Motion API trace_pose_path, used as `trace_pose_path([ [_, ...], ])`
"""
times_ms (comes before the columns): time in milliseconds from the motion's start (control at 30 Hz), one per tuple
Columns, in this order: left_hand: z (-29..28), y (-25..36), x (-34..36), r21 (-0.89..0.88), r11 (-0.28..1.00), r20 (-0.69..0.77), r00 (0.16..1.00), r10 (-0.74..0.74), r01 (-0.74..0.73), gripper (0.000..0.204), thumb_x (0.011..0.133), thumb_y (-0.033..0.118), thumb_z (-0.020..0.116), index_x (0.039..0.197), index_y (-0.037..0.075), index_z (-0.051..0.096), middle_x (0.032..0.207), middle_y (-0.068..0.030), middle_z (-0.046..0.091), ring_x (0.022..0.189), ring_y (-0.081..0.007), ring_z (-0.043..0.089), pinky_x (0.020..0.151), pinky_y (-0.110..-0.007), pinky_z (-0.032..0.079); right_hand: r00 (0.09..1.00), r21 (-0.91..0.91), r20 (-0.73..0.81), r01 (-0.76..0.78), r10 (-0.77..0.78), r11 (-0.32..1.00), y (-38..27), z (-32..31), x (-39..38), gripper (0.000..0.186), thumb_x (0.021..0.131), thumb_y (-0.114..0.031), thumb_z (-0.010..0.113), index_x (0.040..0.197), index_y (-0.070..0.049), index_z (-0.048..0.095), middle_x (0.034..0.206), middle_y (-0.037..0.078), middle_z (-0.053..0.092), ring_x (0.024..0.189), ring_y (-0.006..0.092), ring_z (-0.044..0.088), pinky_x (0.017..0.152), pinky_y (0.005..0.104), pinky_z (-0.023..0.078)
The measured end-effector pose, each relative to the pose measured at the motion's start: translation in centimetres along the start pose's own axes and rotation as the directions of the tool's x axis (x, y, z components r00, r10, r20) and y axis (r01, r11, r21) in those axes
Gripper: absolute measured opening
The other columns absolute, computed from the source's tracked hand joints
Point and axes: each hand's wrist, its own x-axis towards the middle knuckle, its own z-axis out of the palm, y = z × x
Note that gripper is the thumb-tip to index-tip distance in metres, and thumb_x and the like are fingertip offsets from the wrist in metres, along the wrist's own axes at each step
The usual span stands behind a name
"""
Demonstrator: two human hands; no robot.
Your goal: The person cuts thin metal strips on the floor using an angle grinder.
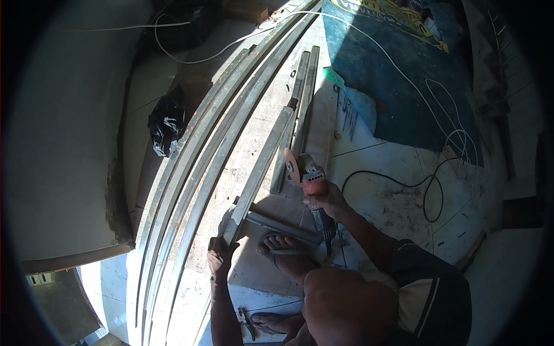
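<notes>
My right hand (328,203) is wrapped round the body of a red and black angle grinder (314,183). A thin reddish-brown disc (292,166) stands at its head, close to the right side of a long metal tube (261,170). The tube's near end is in my left hand (220,257), with the thumb against its side. Under that end, a shorter metal piece (284,227) lies crosswise in front of my sandalled foot (283,244). Whether the disc is spinning cannot be made out.
Several long metal tubes (214,151) lie along the left; shorter lengths (306,95) lie ahead. A black plastic bag (167,120) sits beyond the tubes. A dark cord (385,181) and white cable (398,66) loop on the right, near a blue sheet (404,98). A small clamp-like tool (247,324) lies by my feet.
</notes>
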Motion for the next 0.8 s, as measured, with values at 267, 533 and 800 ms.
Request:
trace_pose_path([
  [267,2.9,2.7,4.0,0.019,0.998,-0.015,0.998,0.068,-0.067,0.033,0.081,0.021,0.080,0.096,0.001,0.059,0.085,-0.0186,0.059,0.078,-0.0390,0.058,0.067,-0.047,0.045,0.999,0.019,-0.034,0.019,-0.019,1.000,-0.8,-0.9,-0.4,0.047,0.076,-0.001,0.078,0.117,-0.002,0.055,0.095,0.003,0.058,0.082,0.0115,0.060,0.071,0.0290,0.053],
  [533,9.9,-0.2,9.7,0.158,0.980,-0.101,0.985,0.141,-0.124,0.026,0.082,0.003,0.057,0.106,-0.004,0.063,0.102,-0.0278,0.063,0.095,-0.0468,0.059,0.091,-0.052,0.047,0.993,-0.060,-0.108,0.048,-0.055,0.997,-1.1,-2.7,-0.2,0.051,0.075,-0.003,0.079,0.120,-0.002,0.056,0.097,0.003,0.059,0.084,0.0126,0.061,0.073,0.0287,0.053],
  [800,8.9,2.3,14.6,0.280,0.960,-0.060,0.998,0.006,0.011,0.022,0.082,0.015,0.069,0.095,-0.001,0.063,0.085,-0.0222,0.064,0.086,-0.0409,0.063,0.074,-0.049,0.049,0.997,0.046,-0.063,0.048,-0.045,0.998,-1.6,-1.1,-0.1,0.052,0.075,-0.003,0.079,0.121,-0.001,0.055,0.095,0.005,0.061,0.082,0.0139,0.063,0.071,0.0303,0.055],
])
